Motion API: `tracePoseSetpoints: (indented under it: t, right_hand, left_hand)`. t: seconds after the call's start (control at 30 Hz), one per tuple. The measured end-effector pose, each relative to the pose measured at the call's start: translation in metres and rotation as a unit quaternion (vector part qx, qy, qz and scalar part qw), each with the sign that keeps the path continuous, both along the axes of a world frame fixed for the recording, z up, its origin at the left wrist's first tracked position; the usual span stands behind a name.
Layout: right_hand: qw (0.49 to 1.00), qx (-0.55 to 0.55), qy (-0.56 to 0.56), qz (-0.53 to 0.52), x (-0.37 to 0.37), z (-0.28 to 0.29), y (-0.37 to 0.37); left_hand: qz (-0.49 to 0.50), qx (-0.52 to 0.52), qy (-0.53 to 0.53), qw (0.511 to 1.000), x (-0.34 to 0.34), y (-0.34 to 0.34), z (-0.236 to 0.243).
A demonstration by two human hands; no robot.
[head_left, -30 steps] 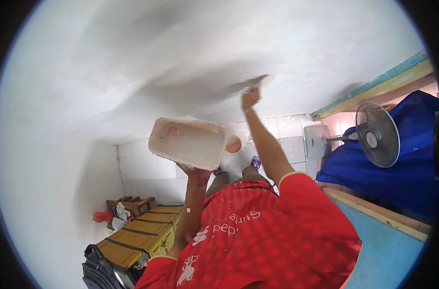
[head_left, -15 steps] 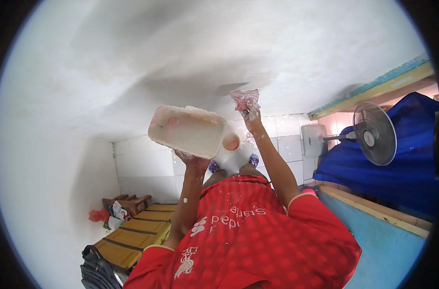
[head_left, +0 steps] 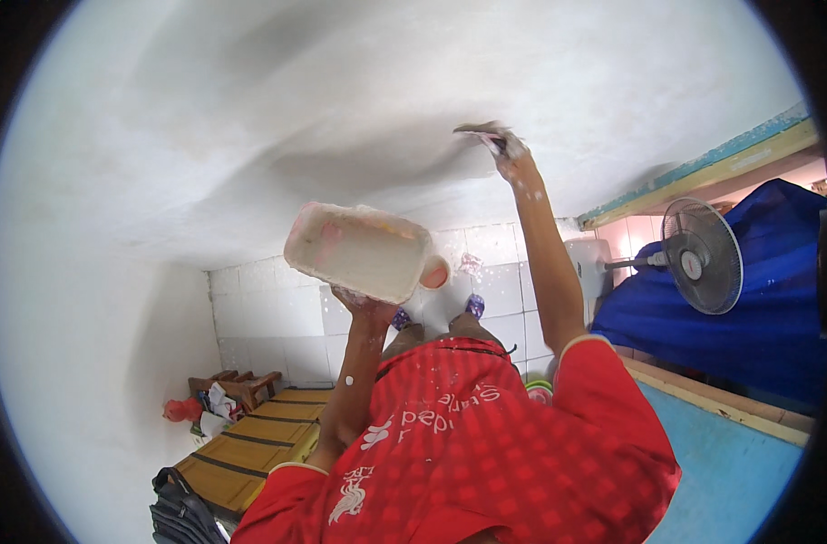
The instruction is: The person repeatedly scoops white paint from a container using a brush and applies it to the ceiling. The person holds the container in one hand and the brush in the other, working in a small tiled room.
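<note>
My left hand [head_left: 363, 304] grips the underside of a whitish, rectangular plastic tub [head_left: 359, 256], its inside and rim smeared with pale paste and some pink showing through. Up against the white plastered wall [head_left: 341, 82], my right hand [head_left: 514, 159] is closed on a putty spreader [head_left: 482, 133], a flat blade coated in white. The spreader appears nearly edge-on and slightly blurred, close to the wall; I cannot tell whether it touches. White smears cover the fingers and wrist of that hand. Below the tub, near my feet, stands a round pale container [head_left: 434, 273] with a reddish inside.
On the right are a grey fan [head_left: 702, 256], a blue cloth [head_left: 631, 313] and a light-blue panel [head_left: 704, 453] with a wooden edge. A yellow-brown cabinet [head_left: 250, 453], a wooden stool [head_left: 250, 388] and a dark backpack [head_left: 182, 508] are at lower left. White tiles [head_left: 287, 317] are spattered.
My right hand has moved up and to the right along the wall with the spreader, whose blade has turned from face-on to nearly edge-on. The tub has shifted slightly right and down.
</note>
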State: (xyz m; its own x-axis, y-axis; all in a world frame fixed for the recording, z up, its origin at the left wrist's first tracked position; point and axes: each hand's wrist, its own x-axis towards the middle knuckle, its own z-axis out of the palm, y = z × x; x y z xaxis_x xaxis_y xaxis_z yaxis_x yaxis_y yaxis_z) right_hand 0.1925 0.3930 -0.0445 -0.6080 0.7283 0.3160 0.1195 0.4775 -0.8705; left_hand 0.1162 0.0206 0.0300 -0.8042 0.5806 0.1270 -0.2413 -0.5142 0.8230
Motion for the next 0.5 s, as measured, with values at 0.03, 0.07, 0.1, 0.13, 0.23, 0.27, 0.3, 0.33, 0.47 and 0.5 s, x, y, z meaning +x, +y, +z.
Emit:
tracePoseSetpoints:
  t: [0.03,0.07,0.1,0.13,0.23,0.27,0.3,0.33,0.47,0.5]
  right_hand:
    - [0.988,-0.084,0.132,-0.001,0.016,0.001,-0.009]
    - [0.972,-0.127,0.19,-0.061,0.042,-0.016,-0.009]
    - [0.947,-0.17,0.246,-0.117,0.062,-0.037,-0.014]
    - [0.914,-0.251,0.285,-0.143,0.066,-0.032,-0.033]
    - [0.851,-0.364,0.319,-0.202,0.072,-0.03,-0.062]
    - [0.878,-0.318,0.286,-0.215,0.077,-0.08,-0.046]
    - [0.901,-0.27,0.251,-0.226,0.079,-0.127,-0.03]
    - [0.924,-0.218,0.211,-0.232,0.073,-0.162,-0.013]
    - [0.863,0.171,-0.036,-0.474,-0.045,-0.195,-0.019]
    - [0.891,0.109,-0.058,-0.436,-0.086,-0.177,-0.058]
  left_hand:
    - [0.004,-0.01,0.01,1.0,0.001,-0.001,-0.003]
    - [0.003,-0.018,0.02,1.0,0.001,-0.001,-0.006]
    - [0.005,-0.028,0.031,0.999,0.001,-0.001,-0.008]
    - [0.019,-0.043,0.045,0.998,0.001,-0.004,-0.011]
    - [0.048,-0.082,0.088,0.992,-0.001,-0.012,-0.015]
    - [0.047,-0.09,0.1,0.99,-0.001,-0.011,-0.015]
    - [0.046,-0.098,0.111,0.988,-0.002,-0.01,-0.016]
    - [0.042,-0.102,0.123,0.986,-0.004,-0.01,-0.017]
    - [0.033,-0.125,0.2,0.971,-0.009,0.003,-0.015]
    - [-0.012,-0.045,0.074,0.996,-0.009,0.0,-0.006]
